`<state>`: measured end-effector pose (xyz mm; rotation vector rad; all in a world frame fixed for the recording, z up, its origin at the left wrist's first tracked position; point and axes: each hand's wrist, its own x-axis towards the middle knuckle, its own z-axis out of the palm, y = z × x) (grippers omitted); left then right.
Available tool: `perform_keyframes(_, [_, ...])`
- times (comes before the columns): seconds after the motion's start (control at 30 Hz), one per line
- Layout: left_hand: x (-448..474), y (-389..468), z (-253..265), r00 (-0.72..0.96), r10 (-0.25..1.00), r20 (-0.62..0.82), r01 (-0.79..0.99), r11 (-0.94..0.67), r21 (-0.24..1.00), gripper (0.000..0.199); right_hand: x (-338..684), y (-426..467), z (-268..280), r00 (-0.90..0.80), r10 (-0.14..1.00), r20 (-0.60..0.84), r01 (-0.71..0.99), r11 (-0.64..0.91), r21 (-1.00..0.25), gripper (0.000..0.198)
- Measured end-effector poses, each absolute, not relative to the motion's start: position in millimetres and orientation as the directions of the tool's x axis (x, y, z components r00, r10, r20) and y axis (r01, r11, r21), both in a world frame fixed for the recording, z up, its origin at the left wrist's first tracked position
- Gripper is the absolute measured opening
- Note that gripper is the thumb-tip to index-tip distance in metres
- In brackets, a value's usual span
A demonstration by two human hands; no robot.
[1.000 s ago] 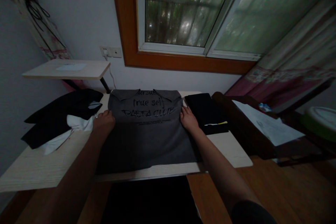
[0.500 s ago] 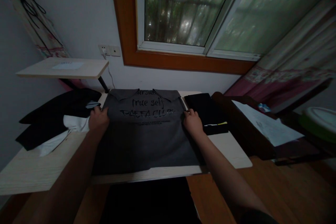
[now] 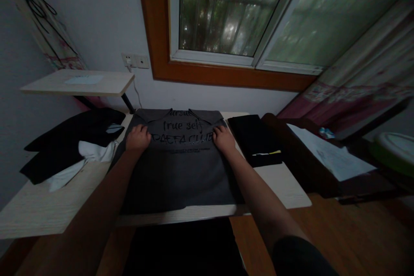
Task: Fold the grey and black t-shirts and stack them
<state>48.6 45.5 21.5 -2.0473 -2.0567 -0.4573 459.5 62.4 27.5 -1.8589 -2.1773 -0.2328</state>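
Note:
A dark grey T-shirt (image 3: 181, 177) with black lettering lies spread on the pale wooden table (image 3: 287, 185), its neckline towards the wall. My left hand (image 3: 138, 139) rests on the shirt's upper left part, fingers on the fabric beside the lettering. On the other side of the print, my right hand (image 3: 224, 139) lies on the cloth in the same way. No fabric shows pinched up in either hand. The palms and the undersides of the fingers are hidden.
Black garments (image 3: 73, 131) and a white cloth (image 3: 97, 151) lie in a heap at left, beneath a raised shelf (image 3: 77, 86). Folded black clothing (image 3: 255, 138) sits right of the shirt. A paper sheet (image 3: 330, 155) lies on dark furniture further right.
Both hands have moved inward from the shirt's side edges, which they were holding, onto its upper front. The shirt remains spread in nearly the same place.

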Motion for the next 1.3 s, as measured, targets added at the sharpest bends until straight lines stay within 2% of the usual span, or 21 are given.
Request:
perform_keyframes(0.17, [41.6,59.0,17.2,-0.011,0.93,0.368,0.99,-0.041,0.133,0.049,460.8,67.8,21.4,-0.147,0.934,0.325,0.983,0.174,-0.053,0.045])
perform_keyframes(0.37, [35.9,79.5,13.2,0.012,0.934,0.358,0.988,-0.067,0.142,0.05,462.3,80.3,16.8,-0.145,0.934,0.327,0.984,0.17,-0.049,0.047])
perform_keyframes(0.93, [32.5,97.9,8.9,0.001,0.945,0.328,0.999,-0.015,0.039,0.051,470.3,127.6,3.0,-0.104,0.967,0.233,0.989,0.126,-0.079,0.056])
perform_keyframes(1.17, [31.1,95.8,5.9,-0.007,0.938,0.346,0.998,-0.015,0.06,0.053,471.5,134.6,3.8,-0.118,0.967,0.225,0.984,0.144,-0.104,0.056])
perform_keyframes(1.3, [26.2,86.5,2.2,-0.003,0.94,0.341,0.996,-0.029,0.087,0.055,475.5,126.4,3.6,-0.164,0.946,0.279,0.973,0.201,-0.109,0.054])
